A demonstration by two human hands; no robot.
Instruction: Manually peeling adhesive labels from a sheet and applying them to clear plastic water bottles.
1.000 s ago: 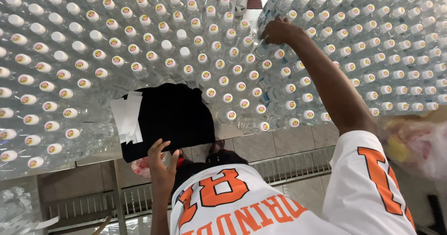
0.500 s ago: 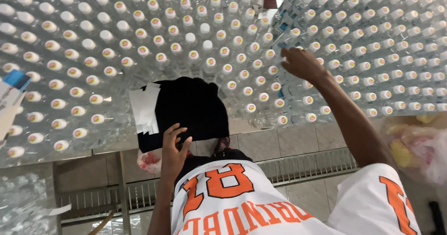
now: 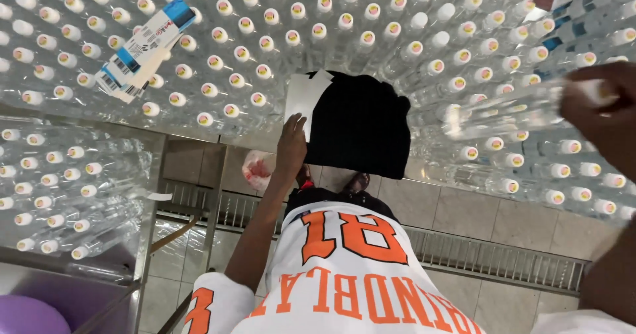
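While the head camera looks straight down, findings are as follows.

Left hand (image 3: 291, 142): rests at the edge of a black board (image 3: 361, 123), fingers (image 3: 296, 123) stretched nearly flat, tips touching the white label strips (image 3: 306, 95) stuck to it; nothing is gripped.
Right hand (image 3: 604, 112): at the right edge of view, fingers curled around the capped end of a clear plastic bottle (image 3: 507, 112) held lying sideways above the rows; blurred.
Black board: lies on top of the packed bottles, near the front edge of the table.
Standing bottles (image 3: 265, 43): upright, cap to cap, most caps with a coloured sticker.
Label sheets (image 3: 140, 48): white and blue stack lying on the caps, upper left.
Second batch of bottles (image 3: 59, 188): lower left, in a metal-framed bin.
Floor (image 3: 457, 208): tiled, with a metal grate.
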